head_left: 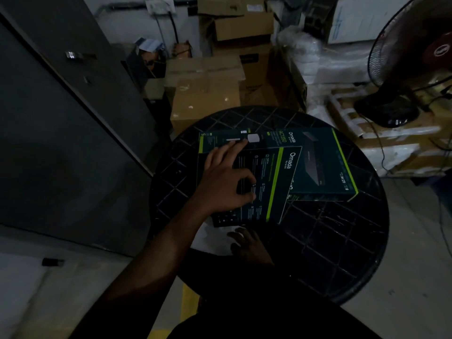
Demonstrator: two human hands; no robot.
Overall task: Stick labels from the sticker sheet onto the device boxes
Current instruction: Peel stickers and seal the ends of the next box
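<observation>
Three dark Omada device boxes lie overlapping on a round black table point(342, 241). The nearest box point(266, 187) has a green stripe, a second box point(271, 139) lies behind it, and a third box point(325, 165) is to the right. My left hand point(225, 182) rests on the nearest box. Its index finger reaches onto the far box and its tip touches a small white label point(234, 139). My right hand point(247, 245) lies in shadow at the table's near edge. Its fingers rest on the white sticker sheet point(210, 238), which partly sticks out from under the boxes.
Cardboard cartons point(205, 89) are stacked behind the table. A standing fan point(401, 69) and wrapped packages point(381, 138) are at the right. A grey metal cabinet point(61, 118) fills the left side. Bare floor lies at the right of the table.
</observation>
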